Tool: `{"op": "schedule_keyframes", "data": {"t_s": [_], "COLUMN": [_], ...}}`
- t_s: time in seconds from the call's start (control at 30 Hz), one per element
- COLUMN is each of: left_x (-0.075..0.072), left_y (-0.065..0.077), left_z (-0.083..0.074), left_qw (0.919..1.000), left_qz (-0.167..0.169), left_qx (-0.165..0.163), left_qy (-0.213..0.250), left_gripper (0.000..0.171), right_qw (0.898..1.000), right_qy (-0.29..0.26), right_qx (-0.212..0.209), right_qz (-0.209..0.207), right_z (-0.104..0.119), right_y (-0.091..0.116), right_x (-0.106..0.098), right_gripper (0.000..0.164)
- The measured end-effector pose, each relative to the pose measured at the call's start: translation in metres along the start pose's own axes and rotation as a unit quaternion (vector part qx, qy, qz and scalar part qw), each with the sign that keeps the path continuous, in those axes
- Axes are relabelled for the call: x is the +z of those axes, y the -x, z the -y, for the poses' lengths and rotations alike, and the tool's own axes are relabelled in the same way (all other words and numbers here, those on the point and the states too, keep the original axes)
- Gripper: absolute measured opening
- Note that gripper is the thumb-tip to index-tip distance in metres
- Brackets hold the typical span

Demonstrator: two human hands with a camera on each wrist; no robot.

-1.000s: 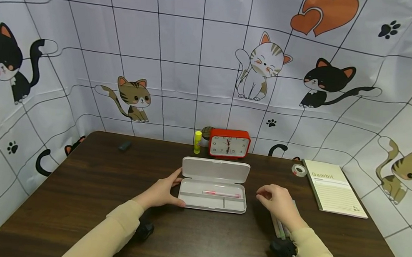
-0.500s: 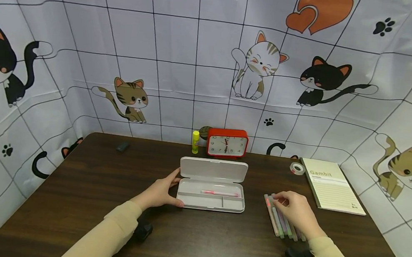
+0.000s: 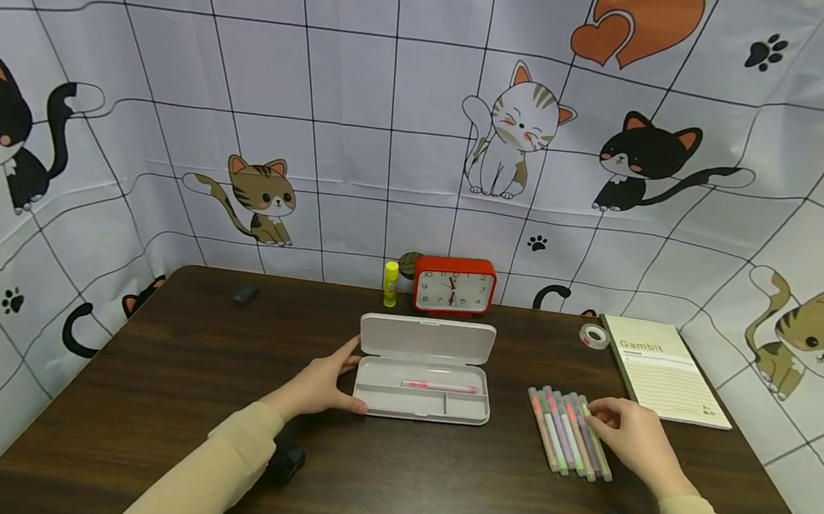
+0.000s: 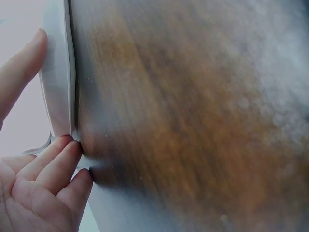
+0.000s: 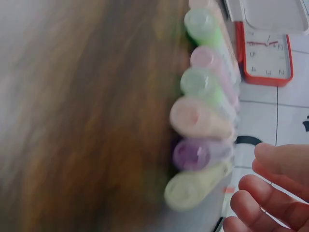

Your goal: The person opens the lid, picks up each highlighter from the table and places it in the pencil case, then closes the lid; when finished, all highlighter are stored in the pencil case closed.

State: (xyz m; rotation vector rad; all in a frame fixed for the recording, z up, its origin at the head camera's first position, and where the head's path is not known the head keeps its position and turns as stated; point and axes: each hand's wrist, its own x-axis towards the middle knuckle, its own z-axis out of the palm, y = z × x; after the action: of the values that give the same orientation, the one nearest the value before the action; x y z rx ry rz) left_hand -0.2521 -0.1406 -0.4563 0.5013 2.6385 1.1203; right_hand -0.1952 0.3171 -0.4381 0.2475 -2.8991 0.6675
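A white pencil case lies with its lid raised on the table, a pink pen in its long compartment. My left hand grips the case's left end, the thumb at the front edge and the fingers at the back corner. To the right, several coloured pens lie side by side in a slanted row. My right hand is at the row's upper right end, fingers loosely bent and holding nothing. In the right wrist view a yellow pen is nearest to that hand.
Behind the case stand a red clock and a yellow glue stick. A tape roll and a notepad lie at the back right. A small dark block is at the back left of the table.
My right hand has moved right across the pens, uncovering the whole row. The left hand stays at the pencil case. The head view shifted slightly early on.
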Motion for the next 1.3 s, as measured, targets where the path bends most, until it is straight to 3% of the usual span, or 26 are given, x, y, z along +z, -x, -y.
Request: {"op": "schedule_keyframes", "data": {"t_s": [0.3, 0.73, 1.3], "left_x": [0.000, 0.001, 0.000], "left_y": [0.000, -0.002, -0.002], "left_z": [0.000, 0.002, 0.003], "left_qw": [1.0000, 1.0000, 1.0000], "left_qz": [-0.001, -0.002, -0.001], "left_qx": [0.002, 0.002, 0.001], "left_qy": [-0.003, -0.005, 0.000], "left_gripper": [0.116, 0.115, 0.114], "right_qw": [1.000, 0.998, 0.997], "right_qy": [0.008, 0.002, 0.025], "right_qx": [0.014, 0.037, 0.062], "right_qz": [0.017, 0.053, 0.037], "right_z": [-0.016, -0.016, -0.014], "right_y": [0.010, 0.010, 0.007], "right_x": [-0.004, -0.003, -0.004], "right_gripper": [0.017, 0.027, 0.018]}}
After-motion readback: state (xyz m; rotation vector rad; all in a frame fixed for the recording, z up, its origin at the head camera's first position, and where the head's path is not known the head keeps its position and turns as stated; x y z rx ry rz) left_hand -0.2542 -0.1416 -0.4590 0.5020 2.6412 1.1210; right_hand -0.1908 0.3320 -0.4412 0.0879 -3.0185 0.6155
